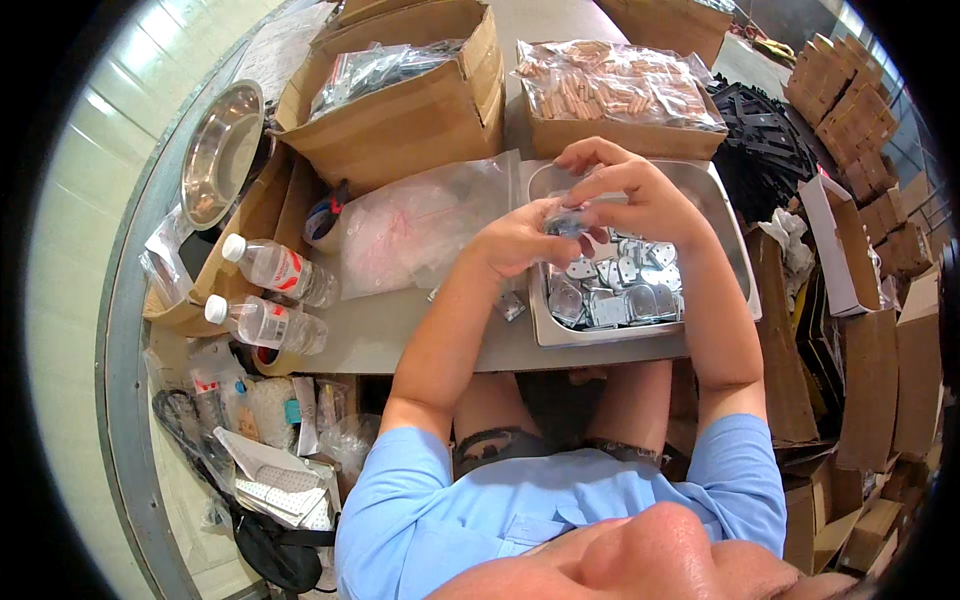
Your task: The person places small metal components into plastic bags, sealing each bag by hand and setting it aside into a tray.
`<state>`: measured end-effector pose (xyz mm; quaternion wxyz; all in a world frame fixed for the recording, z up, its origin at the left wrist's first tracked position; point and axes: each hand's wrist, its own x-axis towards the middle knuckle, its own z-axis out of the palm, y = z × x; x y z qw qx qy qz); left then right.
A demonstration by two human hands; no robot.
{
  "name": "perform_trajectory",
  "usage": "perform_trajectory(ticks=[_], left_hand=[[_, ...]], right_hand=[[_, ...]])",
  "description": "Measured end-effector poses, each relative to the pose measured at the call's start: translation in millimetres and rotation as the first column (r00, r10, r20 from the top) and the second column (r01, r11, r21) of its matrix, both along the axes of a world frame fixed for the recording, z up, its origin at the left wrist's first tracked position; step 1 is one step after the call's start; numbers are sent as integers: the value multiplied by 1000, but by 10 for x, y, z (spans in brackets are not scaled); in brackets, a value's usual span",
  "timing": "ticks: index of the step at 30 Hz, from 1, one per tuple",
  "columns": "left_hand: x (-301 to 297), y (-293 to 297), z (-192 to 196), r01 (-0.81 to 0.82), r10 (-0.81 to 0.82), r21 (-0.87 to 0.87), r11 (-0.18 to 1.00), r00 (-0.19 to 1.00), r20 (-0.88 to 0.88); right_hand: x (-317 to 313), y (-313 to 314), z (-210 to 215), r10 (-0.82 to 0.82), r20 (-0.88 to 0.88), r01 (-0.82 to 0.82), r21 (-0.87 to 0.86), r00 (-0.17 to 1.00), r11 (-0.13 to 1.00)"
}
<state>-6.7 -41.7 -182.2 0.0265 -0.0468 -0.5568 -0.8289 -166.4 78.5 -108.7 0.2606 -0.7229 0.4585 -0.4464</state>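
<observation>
Metal is the material of the small part that both hands hold together, above the far left corner of the steel tray. The left hand comes from the left side and its fingertips close on the left end of the part; the right hand comes from above and from the right, with the thumb and first fingers curled down and pinching the other end. So the part lies between the two sets of fingertips, touching both, and it seems a little nearer to the left palm. Its long axis I cannot tell, because the fingers cover most of it and it is blurred.

Just below the hands, inside the tray, lies a heap of flat metal plates, near but not touching the fingers. A clear plastic bag lies on the table, just left of the left hand.
</observation>
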Motion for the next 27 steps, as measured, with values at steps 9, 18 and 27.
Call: perform_trajectory(ticks=[9, 18, 27], left_hand=[[-8, -77, -64, 153, -141, 190, 970, 987, -75], [-84, 90, 48, -342, 343, -190, 920, 939, -29], [-121, 9, -94, -322, 311, -193, 927, 946, -87]], right_hand=[[-2, -15, -17, -26, 22, 27, -42, 999, 999], [-22, -40, -50, -186, -63, 182, -65, 981, 981], [-73, -53, -73, -191, 34, 186, 109, 981, 977]])
